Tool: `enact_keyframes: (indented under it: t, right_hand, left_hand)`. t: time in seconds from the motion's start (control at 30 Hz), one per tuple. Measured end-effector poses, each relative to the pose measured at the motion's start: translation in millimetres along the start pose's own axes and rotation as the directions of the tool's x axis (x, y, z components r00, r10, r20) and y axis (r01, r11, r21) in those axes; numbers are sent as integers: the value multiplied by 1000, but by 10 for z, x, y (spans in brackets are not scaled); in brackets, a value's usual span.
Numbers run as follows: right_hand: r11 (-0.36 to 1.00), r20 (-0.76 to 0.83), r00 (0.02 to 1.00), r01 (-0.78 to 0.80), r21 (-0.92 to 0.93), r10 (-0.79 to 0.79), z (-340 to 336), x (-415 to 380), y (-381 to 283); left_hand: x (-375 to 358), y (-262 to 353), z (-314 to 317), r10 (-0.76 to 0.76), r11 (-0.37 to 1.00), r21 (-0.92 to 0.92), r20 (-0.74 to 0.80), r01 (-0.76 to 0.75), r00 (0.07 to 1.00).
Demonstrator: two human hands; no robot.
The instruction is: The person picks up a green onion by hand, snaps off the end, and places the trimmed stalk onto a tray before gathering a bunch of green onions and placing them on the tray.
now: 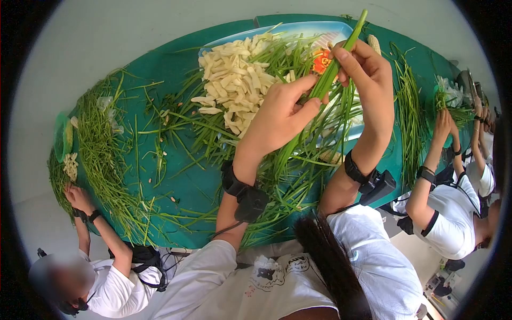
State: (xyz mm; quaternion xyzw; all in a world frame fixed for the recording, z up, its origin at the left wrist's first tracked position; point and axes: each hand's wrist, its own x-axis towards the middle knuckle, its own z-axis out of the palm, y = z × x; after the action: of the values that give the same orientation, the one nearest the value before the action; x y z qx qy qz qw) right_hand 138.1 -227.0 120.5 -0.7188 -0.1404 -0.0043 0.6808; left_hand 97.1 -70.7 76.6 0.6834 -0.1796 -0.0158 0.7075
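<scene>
Both hands are raised above the green-covered surface [181, 181], sharing one long green plant stalk [341, 50]. The left hand [280, 114] has its fingers closed around the stalk's middle, thumb pressed along the stem, and the right hand [368, 69] pinches it higher up with curled fingers. The stalk's top pokes past the right hand toward the far edge of the surface, while its lower end drops behind the left hand and is lost among the loose green leaves [298, 170] heaped below, so where it ends cannot be made out. Under the hands lies a light blue rectangular tray [298, 28] near the far edge, largely covered by a pile of pale cream peeled stem pieces [234, 80] and trimmings; only its far rim and a near corner show. A small orange-red patch [321, 60] sits just behind the stalk, too small to identify. Each wrist carries a black strap with a dark device [250, 202]. At the left edge of the surface another person's hand [77, 197] rests beside a long heap of green stalks [104, 160]; at the right edge another person's hands [442, 125] lift a green bunch [445, 101], partly cut off by the dark lens border.
</scene>
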Motion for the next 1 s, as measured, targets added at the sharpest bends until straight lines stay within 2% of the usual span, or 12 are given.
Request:
enact_keyframes:
  t: [0.13,0.2,0.23,0.4,0.53,0.73,0.8,0.93,1.0]
  right_hand:
    - [999,-40,999,36,-22,-36,-10,14,35]
    - [999,-116,993,33,-35,-37,0,12,17]
    - [999,-116,993,33,-35,-37,-4,9,17]
    - [999,17,1000,-14,-47,15,-23,14,25]
    - [998,21,999,-29,-51,30,-14,8,28]
    - [997,34,999,-27,-70,29,-37,-2,9]
    - [997,34,999,-26,-76,29,-39,-1,7]
    - [997,33,999,-22,-76,25,-51,-3,10]
    - [998,24,1000,-1,-68,2,-66,0,16]
  left_hand:
    - [1,-14,-6,-9,1000,-26,-12,8,1000]
    - [18,-28,-34,-15,996,90,10,14,1000]
    - [20,-39,-35,-15,996,90,10,14,1000]
    - [19,-79,-29,-27,996,84,-37,30,999]
    - [18,-28,-29,-59,995,76,-29,61,998]
    - [11,-55,18,0,1000,-10,-54,0,999]
    - [5,-49,11,-81,997,-12,-39,80,996]
    - [0,-74,5,-98,995,-29,-44,97,994]
    - [-1,-91,-5,8,999,37,-44,-6,999]
